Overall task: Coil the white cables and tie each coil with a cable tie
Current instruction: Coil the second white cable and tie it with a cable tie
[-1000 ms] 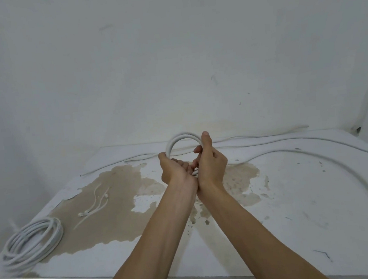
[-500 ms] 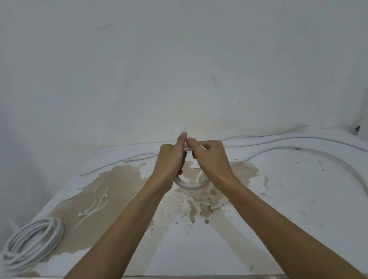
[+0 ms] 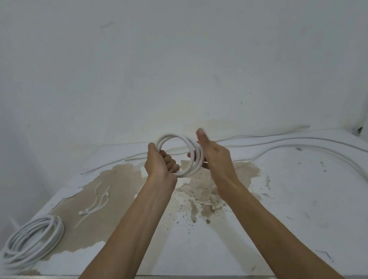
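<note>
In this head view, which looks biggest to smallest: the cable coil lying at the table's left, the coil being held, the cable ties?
1. Coil on the table, though it lies nearer the camera.
2. Held coil.
3. Cable ties.

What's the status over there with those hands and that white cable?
Left hand grips small cable coil. Right hand steadies its other side. Cable ties untouched. Nothing blocking.

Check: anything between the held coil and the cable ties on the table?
Nothing visible. The small coil, held in the left hand and right hand, hangs above the table; bare stained tabletop separates it from the cable ties.
</note>
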Demonstrator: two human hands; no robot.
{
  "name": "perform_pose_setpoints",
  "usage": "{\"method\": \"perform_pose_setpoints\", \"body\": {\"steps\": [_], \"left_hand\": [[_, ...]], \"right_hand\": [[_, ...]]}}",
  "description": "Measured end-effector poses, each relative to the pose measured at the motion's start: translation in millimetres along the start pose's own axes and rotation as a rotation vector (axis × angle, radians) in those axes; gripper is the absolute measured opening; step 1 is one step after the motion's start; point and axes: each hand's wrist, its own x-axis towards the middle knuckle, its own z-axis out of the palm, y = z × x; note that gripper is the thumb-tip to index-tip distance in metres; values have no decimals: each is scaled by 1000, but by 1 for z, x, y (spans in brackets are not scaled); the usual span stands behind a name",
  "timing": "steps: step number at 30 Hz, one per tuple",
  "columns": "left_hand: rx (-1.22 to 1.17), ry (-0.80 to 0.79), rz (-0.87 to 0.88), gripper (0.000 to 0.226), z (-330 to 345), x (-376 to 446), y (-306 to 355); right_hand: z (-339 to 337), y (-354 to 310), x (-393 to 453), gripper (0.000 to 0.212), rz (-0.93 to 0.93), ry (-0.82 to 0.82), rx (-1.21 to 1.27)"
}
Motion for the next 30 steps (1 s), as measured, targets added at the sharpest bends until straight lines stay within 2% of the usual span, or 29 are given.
{"method": "perform_pose_setpoints", "body": {"steps": [3, 7, 10, 13, 16, 19, 21, 22, 24, 26, 28, 30], "left_hand": [[-22, 50, 46, 44, 2, -9, -10], [74, 62, 163, 41, 4, -20, -23], [147, 52, 207, 38, -1, -21, -27], [212, -7, 205, 36, -9, -20, -37], [282, -120, 220, 40, -13, -15, -40], [251, -266, 57, 41, -13, -4, -42], [335, -285, -100, 44, -15, 4, -56], [398, -297, -204, 49, -14, 6, -64], [447, -418, -495, 62, -11, 6, -75], [311, -517, -698, 65, -4, 7, -76], [117, -461, -743, 51, 5, 5, -73], [-72, -316, -645, 36, 15, 6, -73]], "right_hand": [[11, 7, -7, 51, -150, 17, -155], [12, 5, 0, 56, -180, 77, -298], [4, 0, 2, 49, -216, -33, -350], [-5, -4, 8, 27, -142, -142, -401], [-13, -7, 14, 20, -15, -125, -349], [-19, -10, 19, 20, 73, -34, -162], [-24, -14, 23, 21, 98, 27, -41], [-27, -16, 25, 22, 102, 48, 16], [-31, -21, 26, 20, 114, 67, 103], [-34, -22, 25, 15, 141, 68, 139], [-38, -21, 23, 15, 155, 86, 103], [-45, -20, 22, 16, 136, 138, 8]]}}
